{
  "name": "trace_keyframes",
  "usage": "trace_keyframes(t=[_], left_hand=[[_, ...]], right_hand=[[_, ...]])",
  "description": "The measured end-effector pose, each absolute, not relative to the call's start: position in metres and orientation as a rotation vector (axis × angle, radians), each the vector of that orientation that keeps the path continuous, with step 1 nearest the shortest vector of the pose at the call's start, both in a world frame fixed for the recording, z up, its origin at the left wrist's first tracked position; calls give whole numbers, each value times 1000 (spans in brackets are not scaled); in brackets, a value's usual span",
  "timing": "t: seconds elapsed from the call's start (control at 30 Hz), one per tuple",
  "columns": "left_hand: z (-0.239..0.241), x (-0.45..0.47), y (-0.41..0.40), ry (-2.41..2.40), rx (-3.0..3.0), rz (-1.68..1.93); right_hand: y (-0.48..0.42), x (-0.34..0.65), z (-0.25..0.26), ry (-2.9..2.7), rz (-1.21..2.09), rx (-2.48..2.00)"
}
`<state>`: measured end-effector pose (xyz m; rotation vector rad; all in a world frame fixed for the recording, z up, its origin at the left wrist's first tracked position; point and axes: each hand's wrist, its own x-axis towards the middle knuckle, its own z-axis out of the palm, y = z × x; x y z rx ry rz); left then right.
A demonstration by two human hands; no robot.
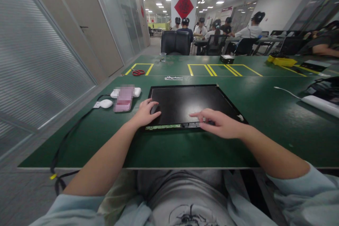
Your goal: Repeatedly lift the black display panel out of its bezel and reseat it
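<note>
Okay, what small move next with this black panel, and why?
Probably slide your right hand left along the near edge of the black panel toward the green strip exposed there: that hand is by this edge, and your left hand sits at the left side, placed for steadying.

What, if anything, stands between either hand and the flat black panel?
Nothing visible does. The left hand is at the left edge of the panel, the right hand over its near edge; the phone lies off to the left.
</note>
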<state>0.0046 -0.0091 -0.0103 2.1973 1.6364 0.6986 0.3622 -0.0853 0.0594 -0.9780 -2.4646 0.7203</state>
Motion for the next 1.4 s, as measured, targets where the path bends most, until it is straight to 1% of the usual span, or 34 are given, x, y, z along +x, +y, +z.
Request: trace_keyframes(t=[0.1,0.43,0.53,0.63,0.73,0.8,0.87,0.97,1.07,1.27,1.4], left_hand=[[-11,4,-8,1619,2220,694],[-13,4,-6,1605,2241,690],[-13,4,-6,1596,2246,688],[-13,4,-7,1592,2253,682],[-13,4,-7,1612,2284,633],[-13,3,-6,1621,2306,608],[-13,2,-6,1618,2325,604],[-12,1,-6,1614,2344,599],[-11,1,-6,1620,2379,555],[-13,1,0,1636,2420,500],[-16,-1,4,1655,2413,508]], right_hand=[[-101,341,55,-2594,863,-763],[-107,316,34,-2777,746,-613],[-109,313,35,-2741,836,-625],[-111,318,40,-2459,1124,-705],[-110,330,46,-1945,1425,-835],[-108,343,51,-1623,1530,-967],[-109,360,57,-1406,1568,-1094],[-120,393,61,-1223,1535,-1205],[-145,434,61,-1064,1411,-1308],[-209,517,57,-756,1065,-1519],[-239,565,50,-720,782,-1724]])
